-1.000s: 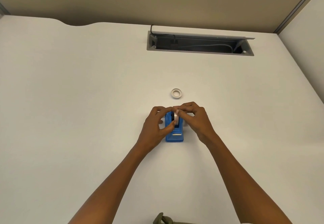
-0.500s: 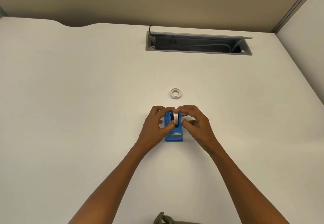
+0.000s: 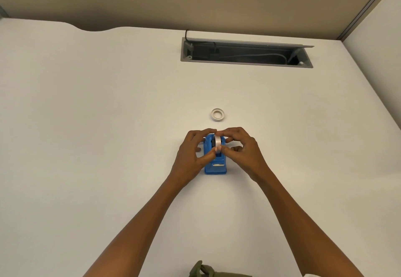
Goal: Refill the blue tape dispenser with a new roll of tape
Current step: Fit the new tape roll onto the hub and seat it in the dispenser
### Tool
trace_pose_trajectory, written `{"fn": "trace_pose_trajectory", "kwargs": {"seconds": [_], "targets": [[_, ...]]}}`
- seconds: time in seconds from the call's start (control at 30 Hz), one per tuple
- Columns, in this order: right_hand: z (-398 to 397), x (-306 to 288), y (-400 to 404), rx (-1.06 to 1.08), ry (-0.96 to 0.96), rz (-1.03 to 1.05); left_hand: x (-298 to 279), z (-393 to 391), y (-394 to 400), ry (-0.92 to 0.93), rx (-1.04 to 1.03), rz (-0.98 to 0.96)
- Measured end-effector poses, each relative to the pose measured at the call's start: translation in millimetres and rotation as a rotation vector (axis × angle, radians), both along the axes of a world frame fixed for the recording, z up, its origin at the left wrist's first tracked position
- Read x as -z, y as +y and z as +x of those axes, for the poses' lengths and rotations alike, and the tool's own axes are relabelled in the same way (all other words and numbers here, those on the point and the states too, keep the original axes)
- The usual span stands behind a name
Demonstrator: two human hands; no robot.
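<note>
The blue tape dispenser (image 3: 215,166) stands on the white desk, its cutter end facing me. A white roll of tape (image 3: 217,142) sits upright in its cradle, on a dark hub. My left hand (image 3: 193,154) curls around the dispenser's left side, with its thumb on the roll's front and its fingertips on top. My right hand (image 3: 240,148) pinches the roll from the right and from above. A small white ring, an empty tape core (image 3: 217,115), lies flat on the desk just beyond the dispenser.
An open grey cable tray (image 3: 246,52) with cords inside is set into the desk at the back. A beige partition runs behind the desk. An olive-green object (image 3: 201,271) shows at the bottom edge.
The roll has gone lower into the dispenser's cradle. My right hand's fingers have shifted down around it. My left hand has stayed on the dispenser's left side.
</note>
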State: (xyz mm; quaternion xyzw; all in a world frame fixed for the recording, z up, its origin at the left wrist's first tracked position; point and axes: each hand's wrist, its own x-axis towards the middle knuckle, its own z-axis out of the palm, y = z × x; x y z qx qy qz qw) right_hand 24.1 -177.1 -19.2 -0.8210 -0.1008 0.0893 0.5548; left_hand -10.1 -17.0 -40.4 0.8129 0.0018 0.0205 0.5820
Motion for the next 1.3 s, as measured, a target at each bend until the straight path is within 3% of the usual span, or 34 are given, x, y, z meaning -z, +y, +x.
{"fn": "trace_pose_trajectory", "kwargs": {"seconds": [0.67, 0.83, 1.3], "targets": [[9, -1, 2, 0.111, 0.164, 0.135, 6, 0, 5, -0.033, 0.023, 0.067], [6, -5, -3, 0.013, 0.136, 0.066, 8, 1, 5, -0.036, 0.024, 0.075], [13, -11, 0, 0.039, 0.124, 0.081, 6, 0, 4, -0.021, 0.026, 0.063]]}}
